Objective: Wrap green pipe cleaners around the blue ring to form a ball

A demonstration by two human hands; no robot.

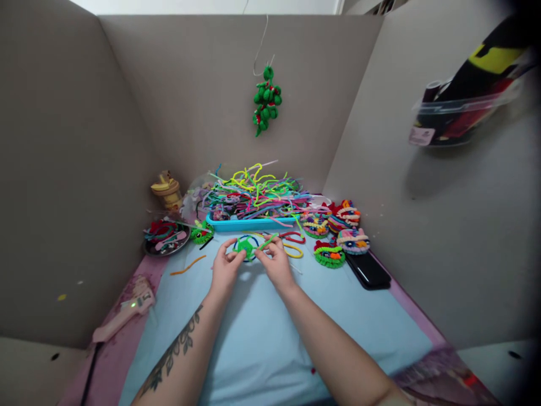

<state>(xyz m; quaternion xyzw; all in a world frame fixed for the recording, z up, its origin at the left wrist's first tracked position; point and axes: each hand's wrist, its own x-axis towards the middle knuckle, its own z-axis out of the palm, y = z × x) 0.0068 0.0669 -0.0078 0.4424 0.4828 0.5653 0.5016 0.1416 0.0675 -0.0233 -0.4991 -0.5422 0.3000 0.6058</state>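
My left hand and my right hand meet over the light blue mat, both pinching a small green pipe-cleaner piece with a blue ring around it. A green stem runs from the piece to my right fingers. Red and yellow pipe-cleaner loops lie just beyond my right hand. A blue tray heaped with coloured pipe cleaners stands right behind the hands.
Finished pipe-cleaner figures and a black phone lie at the right. A dish of scraps and a pink glue gun sit at the left. Grey partition walls enclose the table; a green ornament hangs above.
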